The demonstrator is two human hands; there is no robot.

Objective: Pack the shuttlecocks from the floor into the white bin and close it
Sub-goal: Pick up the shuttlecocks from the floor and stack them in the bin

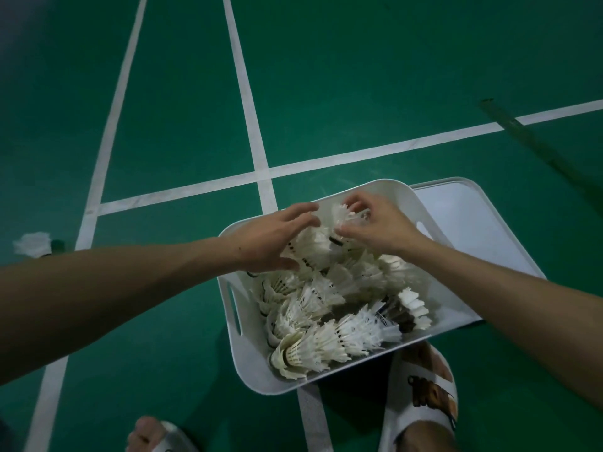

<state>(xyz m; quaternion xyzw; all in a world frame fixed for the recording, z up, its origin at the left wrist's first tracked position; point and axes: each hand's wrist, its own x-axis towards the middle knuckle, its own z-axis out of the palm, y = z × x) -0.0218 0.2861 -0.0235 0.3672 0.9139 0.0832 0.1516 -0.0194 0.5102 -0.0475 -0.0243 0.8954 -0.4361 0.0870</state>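
Note:
The white bin (251, 363) stands on the green court floor, filled with several white feather shuttlecocks (329, 340). Both my hands reach into its far end. My left hand (270, 243) lies over a shuttlecock stack (313, 247), fingers spread and thumb under it. My right hand (378, 226) pinches a shuttlecock (344, 215) between curled fingers and thumb. One more shuttlecock (32, 244) lies on the floor at the far left. The bin's flat white lid (470, 223) lies on the floor behind and to the right of the bin, partly under it.
White court lines (257, 132) cross the green floor. A long dark pole (535, 141) lies at the upper right. My feet in white slippers (424, 402) stand just in front of the bin.

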